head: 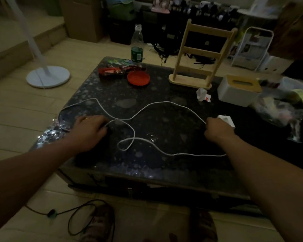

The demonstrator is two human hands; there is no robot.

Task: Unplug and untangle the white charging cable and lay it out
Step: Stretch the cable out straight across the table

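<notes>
The white charging cable (164,103) lies in loose curves across the dark speckled table (164,84), with one small loop near the middle front. My left hand (90,130) rests on the table at the left, fingers closed over one end of the cable. My right hand (217,129) is a fist at the right, gripping the cable where it comes in from the far side. Just behind that hand sits a white charger block (226,120), partly hidden; whether the cable is plugged into it I cannot tell.
A red lid (138,78), snack packets (115,69) and a clear bottle (137,44) stand at the back left. A wooden rack (199,55), a tissue box (238,89) and crumpled bags (278,109) fill the back right. A black cord (87,212) lies on the floor.
</notes>
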